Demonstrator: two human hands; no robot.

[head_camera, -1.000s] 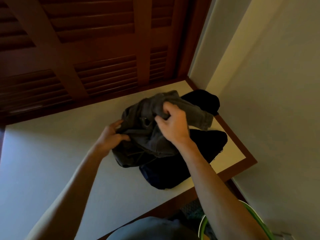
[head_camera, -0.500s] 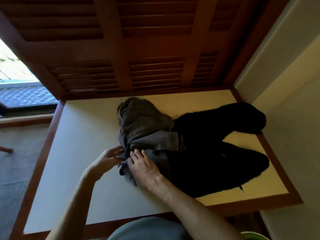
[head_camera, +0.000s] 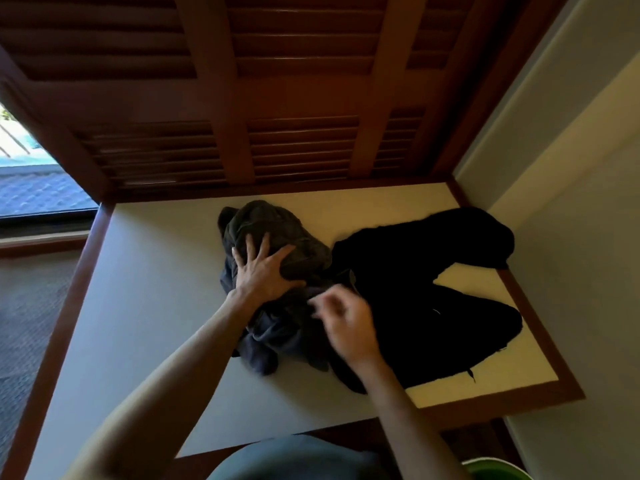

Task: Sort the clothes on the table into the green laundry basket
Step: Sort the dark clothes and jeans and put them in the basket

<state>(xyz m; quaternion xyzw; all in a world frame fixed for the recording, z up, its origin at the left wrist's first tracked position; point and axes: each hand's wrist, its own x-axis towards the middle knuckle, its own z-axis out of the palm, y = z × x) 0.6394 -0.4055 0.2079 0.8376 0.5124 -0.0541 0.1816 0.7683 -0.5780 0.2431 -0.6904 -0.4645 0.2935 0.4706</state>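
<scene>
A crumpled grey garment (head_camera: 273, 233) lies in the middle of the white table (head_camera: 145, 306). My left hand (head_camera: 263, 271) presses flat on top of it with fingers spread. My right hand (head_camera: 346, 323) is blurred, fingers curled, just over the garment's right edge; I cannot tell whether it pinches the cloth. A black garment (head_camera: 433, 289) sprawls on the table's right half, touching the grey one. A sliver of the green laundry basket (head_camera: 498, 471) shows at the bottom right, below the table edge.
The table has a dark wooden rim (head_camera: 540, 327) and stands in a corner, against louvred wooden shutters (head_camera: 294, 143) at the back and a pale wall (head_camera: 581, 237) on the right. A window (head_camera: 31, 181) and carpet (head_camera: 27, 306) lie to the left.
My left hand has moved up from the grey garment's lower edge onto its top and spread flat. My right hand has shifted right and lifted off the cloth's lower part.
</scene>
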